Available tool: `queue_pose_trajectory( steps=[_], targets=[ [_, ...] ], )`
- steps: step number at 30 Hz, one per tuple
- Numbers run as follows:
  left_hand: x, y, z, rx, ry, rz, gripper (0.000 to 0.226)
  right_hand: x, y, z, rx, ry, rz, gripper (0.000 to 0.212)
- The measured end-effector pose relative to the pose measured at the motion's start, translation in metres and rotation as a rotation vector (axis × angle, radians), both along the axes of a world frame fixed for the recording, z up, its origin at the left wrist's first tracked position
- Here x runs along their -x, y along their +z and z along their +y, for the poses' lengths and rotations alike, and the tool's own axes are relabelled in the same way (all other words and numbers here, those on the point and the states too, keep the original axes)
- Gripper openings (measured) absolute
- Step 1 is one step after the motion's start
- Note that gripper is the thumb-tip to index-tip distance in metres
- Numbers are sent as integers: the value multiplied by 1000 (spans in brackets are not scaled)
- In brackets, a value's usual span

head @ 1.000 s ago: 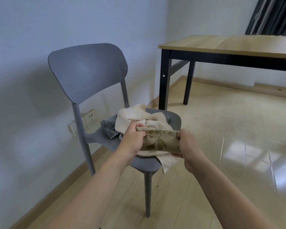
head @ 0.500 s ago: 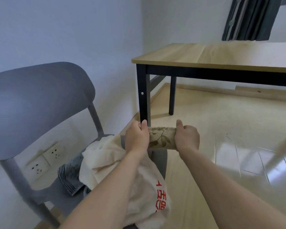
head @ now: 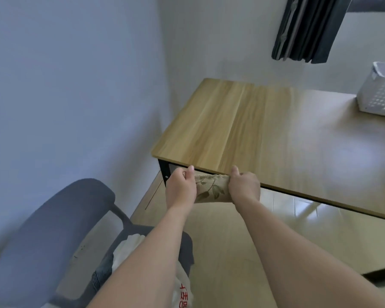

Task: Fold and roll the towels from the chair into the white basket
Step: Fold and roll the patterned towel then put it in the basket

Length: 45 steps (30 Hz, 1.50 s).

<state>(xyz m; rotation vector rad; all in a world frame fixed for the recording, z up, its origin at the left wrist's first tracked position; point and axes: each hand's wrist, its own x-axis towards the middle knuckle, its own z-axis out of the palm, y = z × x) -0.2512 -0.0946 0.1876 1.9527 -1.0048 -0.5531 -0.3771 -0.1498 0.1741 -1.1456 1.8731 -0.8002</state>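
A rolled beige towel with a leaf print [head: 211,189] is held in the air at the near edge of the wooden table [head: 253,130]. My left hand [head: 180,187] grips its left end and my right hand [head: 245,187] grips its right end. The white perforated basket [head: 380,94] stands on the table at the far right, cut by the frame edge. Down at the lower left is the grey chair [head: 53,230], with a cream towel with red print [head: 182,290] and a striped dark towel [head: 100,272] on its seat, partly hidden by my left forearm.
A pale wall runs along the left, behind the chair. Dark curtains [head: 307,30] hang behind the table. Light wooden floor [head: 220,241] lies between the chair and the table, whose black frame shows under the top.
Both hands have lifted the rolled towel off the chair and carried it right, up to the table's edge. The view has swung right and risen, and the basket has come into sight.
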Motion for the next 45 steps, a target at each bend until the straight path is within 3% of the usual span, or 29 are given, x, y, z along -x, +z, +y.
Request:
queue_pose_trajectory(
  steps=[4,8,13,18,20,26,30,33,36,39,45],
  targets=[
    [44,120,27,-29,-23,40,43,46,123,22,-20,1,28,48],
    [74,180,50,-38,-34,100,44,80,189,39,-50,17,73,51],
    [91,193,47,-16,-137,278,46,109,205,43,-55,11,91,50],
    [121,197,29,-38,-352,645,43,162,203,29,-80,-29,52,52],
    [142,200,22,-36,-455,690,44,192,209,17,-89,-12,54,49],
    [224,217,-25,-58,-572,685,33,286,232,-31,-75,97,-33,55],
    [286,226,-57,-17,-507,588,29,350,254,-61,42,258,-93,52],
    [332,234,-74,3,-455,510,32,398,269,-82,2,397,-140,53],
    [369,234,-91,-1,-457,358,32,442,276,-106,-122,547,-314,44],
    [401,228,-118,1,-491,301,29,483,272,-133,-141,541,-446,29],
    [494,219,-164,-14,-530,349,30,574,261,-194,-146,588,-208,22]
  ],
)
